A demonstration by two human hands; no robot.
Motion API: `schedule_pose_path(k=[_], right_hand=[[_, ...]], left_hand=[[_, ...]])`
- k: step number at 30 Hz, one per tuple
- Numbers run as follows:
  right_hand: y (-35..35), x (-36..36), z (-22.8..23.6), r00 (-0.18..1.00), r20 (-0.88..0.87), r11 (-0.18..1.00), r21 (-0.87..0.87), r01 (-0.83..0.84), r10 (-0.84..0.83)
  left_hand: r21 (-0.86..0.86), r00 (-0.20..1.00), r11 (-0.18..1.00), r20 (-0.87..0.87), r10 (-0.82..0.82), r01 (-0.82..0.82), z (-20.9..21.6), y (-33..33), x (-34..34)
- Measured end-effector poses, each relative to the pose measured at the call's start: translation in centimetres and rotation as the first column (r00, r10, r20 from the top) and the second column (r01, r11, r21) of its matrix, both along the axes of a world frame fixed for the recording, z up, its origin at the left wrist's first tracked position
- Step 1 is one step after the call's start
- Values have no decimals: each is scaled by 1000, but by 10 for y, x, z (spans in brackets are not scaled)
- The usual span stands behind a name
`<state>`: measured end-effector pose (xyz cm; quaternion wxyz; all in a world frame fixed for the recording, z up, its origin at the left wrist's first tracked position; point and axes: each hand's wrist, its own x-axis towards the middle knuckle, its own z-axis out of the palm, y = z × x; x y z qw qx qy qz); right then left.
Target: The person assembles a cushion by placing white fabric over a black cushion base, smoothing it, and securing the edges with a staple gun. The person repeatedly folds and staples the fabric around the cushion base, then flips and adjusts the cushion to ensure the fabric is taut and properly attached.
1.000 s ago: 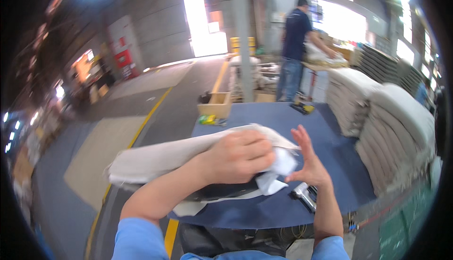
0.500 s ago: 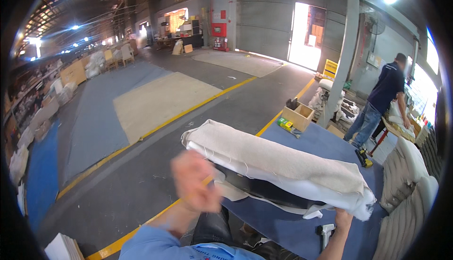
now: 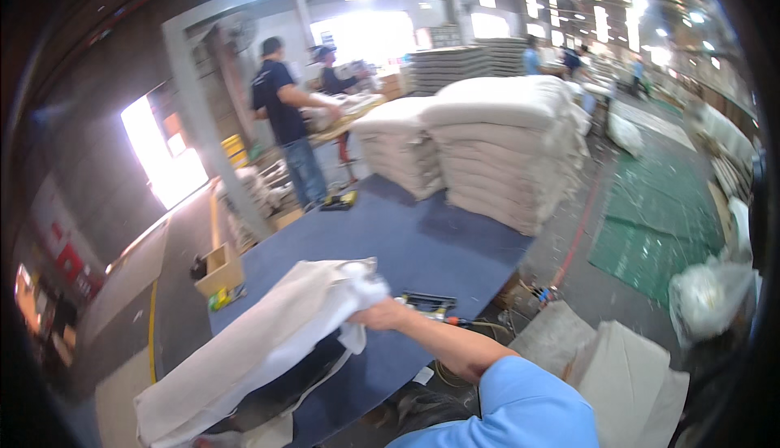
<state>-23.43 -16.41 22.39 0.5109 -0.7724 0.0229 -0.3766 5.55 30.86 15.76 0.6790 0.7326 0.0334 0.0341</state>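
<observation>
My right hand [image 3: 380,315] grips the near end of a long folded beige cloth [image 3: 252,350]. The cloth lies slanted across the front of a blue-covered table [image 3: 422,241], over something dark [image 3: 280,387] beneath it. A black hand tool [image 3: 428,302] with a hose lies on the table just behind my hand. My blue sleeve [image 3: 520,403] comes in from the lower edge. My left hand is out of the picture.
Tall stacks of beige cushions [image 3: 504,139] stand beyond the table. Two people [image 3: 284,119] work at a bench at the back left. A small open box [image 3: 218,268] sits by the table's left corner. Green mats [image 3: 650,237], a white bag [image 3: 707,302] and beige sheets [image 3: 630,371] lie on the floor to the right.
The view has swung to the right, toward the cushion stacks. My left hand came off the cloth, rose, and left the picture. My right hand still holds the cloth's end.
</observation>
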Motion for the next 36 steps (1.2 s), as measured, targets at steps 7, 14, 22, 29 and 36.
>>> schedule_pose_path(k=[7, 14, 22, 29, 36], right_hand=[[12, -31, 129, 995, 46, 989, -117, 91, -87], [15, -23, 150, 998, 22, 998, -22, 63, -63], [-1, 3, 119, 989, -129, 996, 41, 81, -75], [-58, 128, 35, 846, -489, 972, -14, 233, -210], [-108, 123, -143, 478, -857, 956, -52, 289, -191]], left_hand=[[291, 936, 957, 342, -83, -21, 31, 30, 31], [225, 945, 958, 235, -228, 176, 58, -16, 45], [133, 920, 921, 92, -380, 367, 74, -64, 67], [-18, 853, 855, -65, -518, 518, 74, -90, 99], [135, 716, 853, -618, -325, 504, -33, -126, 49]])
